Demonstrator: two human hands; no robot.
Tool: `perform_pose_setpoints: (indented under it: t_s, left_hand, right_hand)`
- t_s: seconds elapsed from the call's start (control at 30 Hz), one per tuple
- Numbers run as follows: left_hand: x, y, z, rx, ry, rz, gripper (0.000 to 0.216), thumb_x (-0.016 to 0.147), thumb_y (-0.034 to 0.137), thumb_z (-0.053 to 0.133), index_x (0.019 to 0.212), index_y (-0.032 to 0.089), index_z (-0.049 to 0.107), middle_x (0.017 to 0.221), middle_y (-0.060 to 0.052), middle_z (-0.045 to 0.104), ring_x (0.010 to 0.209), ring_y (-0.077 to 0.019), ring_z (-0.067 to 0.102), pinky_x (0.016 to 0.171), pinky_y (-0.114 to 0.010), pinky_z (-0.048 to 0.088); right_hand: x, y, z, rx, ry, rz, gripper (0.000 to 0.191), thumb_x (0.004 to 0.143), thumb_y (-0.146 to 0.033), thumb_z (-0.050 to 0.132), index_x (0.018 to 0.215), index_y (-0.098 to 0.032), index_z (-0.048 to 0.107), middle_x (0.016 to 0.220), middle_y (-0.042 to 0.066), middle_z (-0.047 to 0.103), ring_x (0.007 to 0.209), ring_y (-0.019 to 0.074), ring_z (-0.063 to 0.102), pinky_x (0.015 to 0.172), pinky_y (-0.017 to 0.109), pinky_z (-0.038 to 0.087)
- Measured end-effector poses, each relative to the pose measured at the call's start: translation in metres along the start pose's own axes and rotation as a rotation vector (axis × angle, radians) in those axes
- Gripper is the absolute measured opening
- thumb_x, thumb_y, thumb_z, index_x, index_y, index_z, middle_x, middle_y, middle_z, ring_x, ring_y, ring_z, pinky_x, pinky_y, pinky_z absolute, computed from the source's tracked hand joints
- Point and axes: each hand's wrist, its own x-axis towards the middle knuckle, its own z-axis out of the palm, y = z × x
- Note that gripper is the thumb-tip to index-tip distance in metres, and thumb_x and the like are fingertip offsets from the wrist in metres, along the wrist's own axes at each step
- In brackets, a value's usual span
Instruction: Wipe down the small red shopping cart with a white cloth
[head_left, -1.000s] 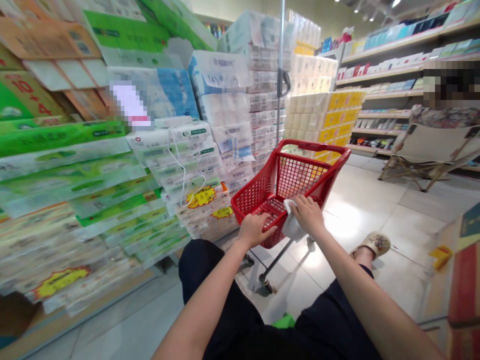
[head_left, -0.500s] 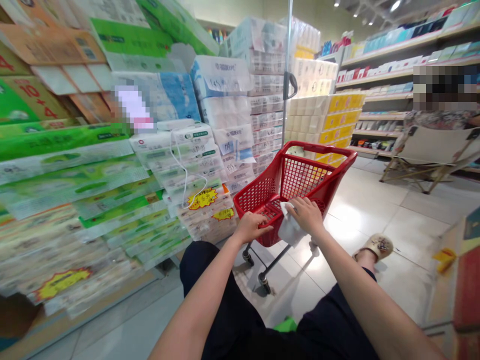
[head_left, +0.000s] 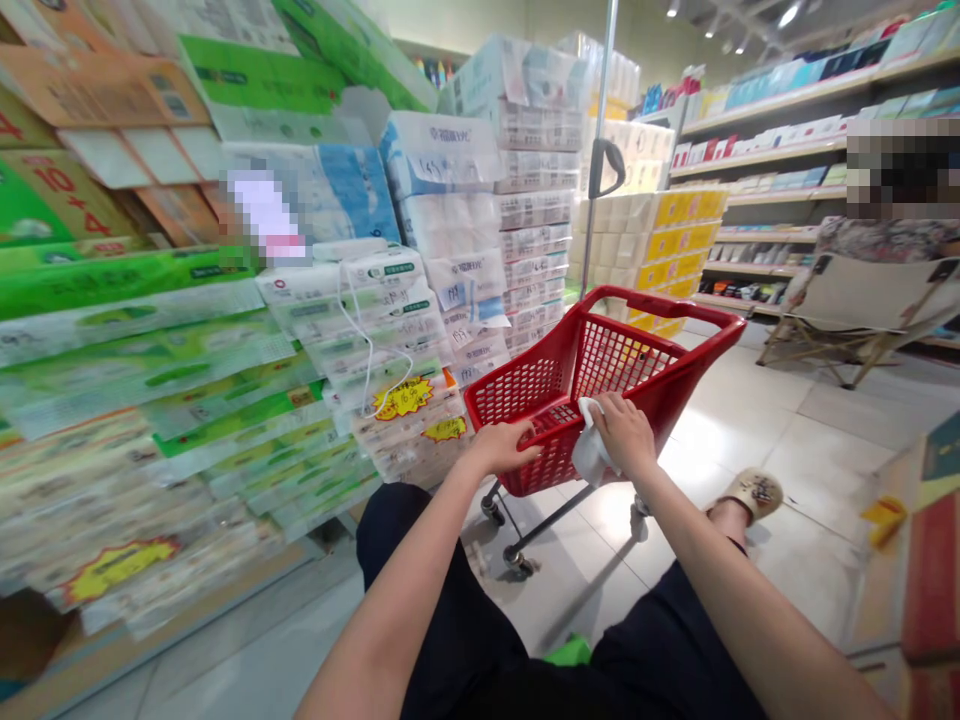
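Between my knees and the stacked packs stands a red plastic shopping cart (head_left: 626,355) with lattice walls, on dark metal legs with casters. My left hand (head_left: 504,447) grips the near left rim of its basket, fingers curled over the edge. A white cloth or wipe (head_left: 592,455) is in my right hand (head_left: 624,432), pressed on the near rim toward the right and hanging down over the outer wall. My right fingertips lie over the rim, partly hidden. The cart's push handle is at the far right, away from both hands.
Tall stacks of tissue packs (head_left: 405,330) rise close on the left, a phone with a white cable on them. A pole with a black handle (head_left: 606,168) stands behind the cart. Right are a folding chair (head_left: 862,300) with a seated person, shelves (head_left: 780,110) and cardboard boxes (head_left: 926,540).
The cart has turned slightly, its handle end shifting right. My right hand with the white cloth has slid a little right along the rim. My left hand keeps its hold.
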Motion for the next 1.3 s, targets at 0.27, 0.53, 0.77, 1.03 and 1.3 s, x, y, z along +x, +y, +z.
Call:
perform_pose_setpoints:
  t_s: [0.27, 0.53, 0.77, 1.03, 1.3]
  left_hand:
    - [0.007, 0.028, 0.003, 0.103, -0.017, -0.096, 0.041, 0.098, 0.059, 0.03, 0.115, 0.03, 0.054, 0.103, -0.004, 0.07, 0.093, -0.0239, 0.068, 0.074, -0.031, 0.05]
    - [0.003, 0.007, -0.002, 0.088, -0.05, -0.085, 0.04, 0.098, 0.059, 0.029, 0.113, 0.031, 0.054, 0.109, -0.002, 0.069, 0.095, -0.0215, 0.067, 0.076, -0.029, 0.05]
    - [0.005, 0.012, 0.001, 0.11, -0.011, -0.086, 0.042, 0.099, 0.059, 0.026, 0.114, 0.031, 0.052, 0.106, -0.002, 0.07, 0.092, -0.0218, 0.068, 0.073, -0.028, 0.049]
    - [0.0, 0.009, -0.004, 0.122, -0.005, -0.075, 0.038, 0.099, 0.058, 0.03, 0.114, 0.031, 0.052, 0.106, -0.001, 0.07, 0.091, -0.0219, 0.068, 0.07, -0.028, 0.048]
    - [-0.004, 0.008, -0.009, 0.102, -0.012, -0.086, 0.036, 0.099, 0.057, 0.032, 0.113, 0.032, 0.054, 0.106, -0.001, 0.07, 0.09, -0.0205, 0.068, 0.07, -0.026, 0.046]
  right_hand:
    - [-0.008, -0.012, -0.01, -0.029, 0.005, -0.111, 0.037, 0.101, -0.04, 0.033, 0.119, -0.026, 0.062, 0.118, 0.006, 0.065, 0.101, 0.0227, 0.053, 0.081, 0.037, 0.035]
    - [0.015, 0.051, -0.029, -0.168, 0.06, -0.027, 0.04, 0.1, -0.043, 0.032, 0.119, -0.026, 0.063, 0.121, 0.005, 0.065, 0.1, 0.0243, 0.051, 0.078, 0.038, 0.033]
    - [0.015, 0.035, -0.023, -0.087, 0.075, 0.105, 0.042, 0.101, -0.042, 0.028, 0.118, -0.025, 0.062, 0.125, 0.006, 0.062, 0.101, 0.0249, 0.052, 0.077, 0.037, 0.036]
    - [0.0, -0.004, -0.013, -0.018, -0.014, -0.1, 0.04, 0.101, -0.041, 0.03, 0.12, -0.027, 0.062, 0.12, 0.006, 0.065, 0.101, 0.0238, 0.053, 0.081, 0.038, 0.037]
    - [0.023, 0.085, -0.048, -0.121, 0.053, 0.032, 0.043, 0.099, -0.046, 0.031, 0.125, -0.029, 0.061, 0.131, 0.005, 0.061, 0.103, 0.0269, 0.052, 0.079, 0.04, 0.036]
